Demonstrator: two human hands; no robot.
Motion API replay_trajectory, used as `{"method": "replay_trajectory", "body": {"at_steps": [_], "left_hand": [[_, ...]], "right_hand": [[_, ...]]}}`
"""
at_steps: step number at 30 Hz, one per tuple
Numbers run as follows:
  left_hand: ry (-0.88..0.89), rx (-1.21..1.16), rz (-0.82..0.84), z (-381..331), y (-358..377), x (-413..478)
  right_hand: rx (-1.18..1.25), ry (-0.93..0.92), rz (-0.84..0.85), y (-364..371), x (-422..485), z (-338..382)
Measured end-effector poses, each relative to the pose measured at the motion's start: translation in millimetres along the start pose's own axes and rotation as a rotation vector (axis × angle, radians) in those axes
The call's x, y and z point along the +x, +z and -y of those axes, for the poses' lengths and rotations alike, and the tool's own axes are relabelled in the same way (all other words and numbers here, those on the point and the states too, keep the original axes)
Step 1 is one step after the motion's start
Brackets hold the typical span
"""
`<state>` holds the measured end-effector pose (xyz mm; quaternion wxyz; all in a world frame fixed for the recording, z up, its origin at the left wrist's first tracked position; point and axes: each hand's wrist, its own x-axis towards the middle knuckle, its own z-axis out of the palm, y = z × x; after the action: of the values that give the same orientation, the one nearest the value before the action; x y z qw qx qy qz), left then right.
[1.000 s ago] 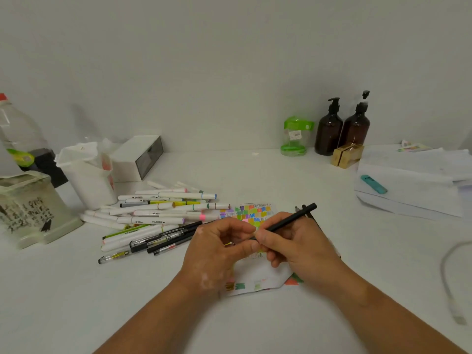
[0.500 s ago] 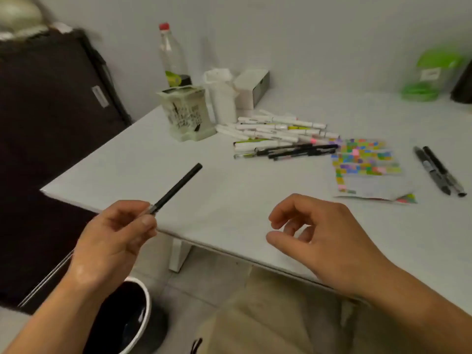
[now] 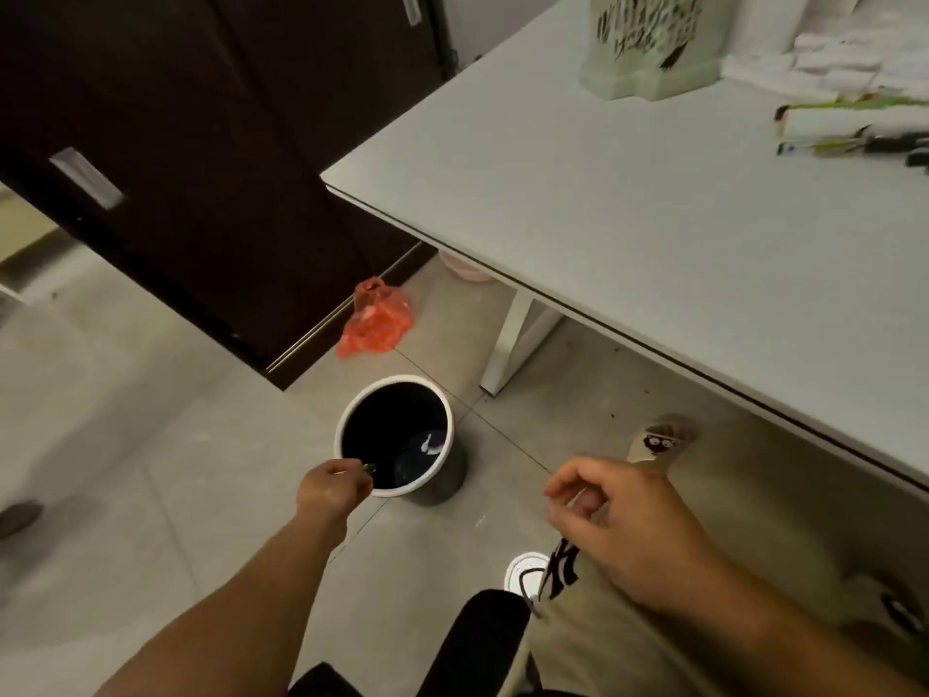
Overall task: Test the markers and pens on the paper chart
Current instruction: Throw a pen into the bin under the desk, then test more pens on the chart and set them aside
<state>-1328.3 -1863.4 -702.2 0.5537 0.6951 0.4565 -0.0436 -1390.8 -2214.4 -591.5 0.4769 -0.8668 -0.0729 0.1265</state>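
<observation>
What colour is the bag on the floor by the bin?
Orange-red; the bag shows best in the head view.

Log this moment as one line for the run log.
left hand: pinches black pen at waste bin rim | right hand: loosely curled, empty | markers: on table

Pale grey floor tiles (image 3: 151, 445) fill the near left; a dark cabinet (image 3: 201, 168) stands far left; a white table (image 3: 603, 193) spans the right on a white leg (image 3: 513, 339); between them on the floor sit a white-rimmed bin (image 3: 397, 379) and, farther, an orange plastic bag (image 3: 374, 321); the light is dim.
</observation>
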Motion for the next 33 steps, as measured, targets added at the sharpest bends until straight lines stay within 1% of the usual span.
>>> {"method": "replay_trajectory", "body": {"at_steps": [3,8,13,15,18,22,26,31,33], "left_hand": [[0.019,0.278,-0.088,8,15,26],[0.022,0.458,-0.069,12,40,62],[-0.009,0.364,-0.059,15,48,75],[-0.011,0.343,-0.004,13,49,71],[0.051,0.309,0.142,5,55,43],[0.226,0.312,0.322,-21,55,-20],[0.480,0.375,0.444,-70,48,-97],[0.793,0.293,0.580,-136,56,-194],[0.904,0.251,0.638,-156,70,-226]], "right_hand": [[0.019,0.041,-0.038,4,7,-11],[0.058,0.088,-0.042,10,14,-26],[0.088,0.111,-0.043,15,27,-33],[0.094,0.114,-0.036,18,30,-35],[0.089,0.100,-0.027,21,34,-35],[0.117,0.049,-0.035,19,31,-26],[0.133,-0.007,-0.067,0,18,2],[0.163,-0.083,-0.210,-71,-16,37],[0.191,-0.101,-0.226,-100,-38,47]]}}
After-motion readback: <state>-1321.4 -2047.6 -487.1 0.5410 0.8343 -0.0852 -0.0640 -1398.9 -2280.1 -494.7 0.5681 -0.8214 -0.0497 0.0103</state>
